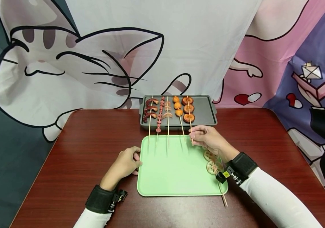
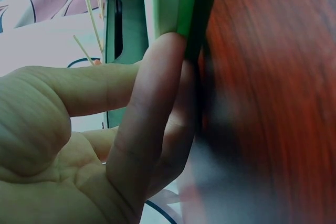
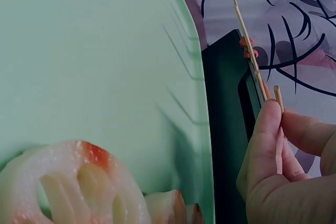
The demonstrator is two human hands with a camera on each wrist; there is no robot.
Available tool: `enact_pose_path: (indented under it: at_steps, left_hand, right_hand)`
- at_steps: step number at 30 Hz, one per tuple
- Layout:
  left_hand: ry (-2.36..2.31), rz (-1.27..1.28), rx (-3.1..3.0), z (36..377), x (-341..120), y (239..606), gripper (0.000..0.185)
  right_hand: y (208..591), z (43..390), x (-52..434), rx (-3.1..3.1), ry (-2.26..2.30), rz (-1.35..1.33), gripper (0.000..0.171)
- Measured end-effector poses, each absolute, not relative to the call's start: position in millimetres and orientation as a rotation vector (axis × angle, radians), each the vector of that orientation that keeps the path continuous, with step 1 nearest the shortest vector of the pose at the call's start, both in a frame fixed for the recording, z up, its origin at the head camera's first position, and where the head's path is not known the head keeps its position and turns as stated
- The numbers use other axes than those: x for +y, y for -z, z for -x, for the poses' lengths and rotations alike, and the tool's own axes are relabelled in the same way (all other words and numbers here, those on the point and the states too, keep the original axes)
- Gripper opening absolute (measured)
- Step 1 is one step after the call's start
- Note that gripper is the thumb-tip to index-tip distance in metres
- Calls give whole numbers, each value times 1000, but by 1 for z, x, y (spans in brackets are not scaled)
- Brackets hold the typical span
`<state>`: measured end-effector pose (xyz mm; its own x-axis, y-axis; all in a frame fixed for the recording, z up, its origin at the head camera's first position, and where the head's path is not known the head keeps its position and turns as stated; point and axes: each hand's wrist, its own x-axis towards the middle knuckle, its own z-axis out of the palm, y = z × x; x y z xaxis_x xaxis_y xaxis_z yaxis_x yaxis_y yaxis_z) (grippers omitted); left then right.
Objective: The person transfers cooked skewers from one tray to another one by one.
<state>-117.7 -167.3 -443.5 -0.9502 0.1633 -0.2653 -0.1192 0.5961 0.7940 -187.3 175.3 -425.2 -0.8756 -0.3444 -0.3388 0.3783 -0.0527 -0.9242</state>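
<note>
Just right of the frame's centre, your right hand [image 1: 208, 139] pinches the lower stick of the brown skewer [image 1: 189, 118] between thumb and fingers. Its 3 round pieces lie in the grey pan [image 1: 205, 109], at the upper middle, and it is the rightmost of 5 skewers there. To its left run the orange skewer [image 1: 178, 112], the tan skewer [image 1: 167, 108], the pink skewer [image 1: 159, 117] and the dark red skewer [image 1: 151, 108], their sticks reaching past the pan's near rim over the green tray [image 1: 176, 171]. At centre left, your left hand [image 1: 126, 161] holds that tray's left edge, fingers bent. On the tray's right side, partly behind your right wrist, lies the lotus skewer [image 1: 212, 167], its stick poking past the lower right edge. Tray and pan sit on the red-brown table [image 1: 99, 133], before a cat-print cloth [image 1: 51, 88].
</note>
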Motion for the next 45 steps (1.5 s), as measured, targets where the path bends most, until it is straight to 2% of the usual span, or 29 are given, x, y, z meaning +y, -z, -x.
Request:
enact_pose_path:
  at_steps: [10,17,24,35,45]
  left_hand:
    - [-1290,-34,2511,119,-167,444,47]
    - [-1276,-36,2511,118,-167,444,48]
    - [-1269,-34,2509,118,-168,444,47]
    - [-1271,-36,2507,118,-169,444,48]
    - [-1276,-32,2504,119,-167,443,47]
  right_hand:
    - [423,185,176,1719,1993,-14,26]
    - [420,181,176,1691,1968,4,33]
    - [418,174,177,1725,1919,36,21]
    - [417,166,183,1759,1852,88,23]
    - [412,156,187,1739,1800,176,11]
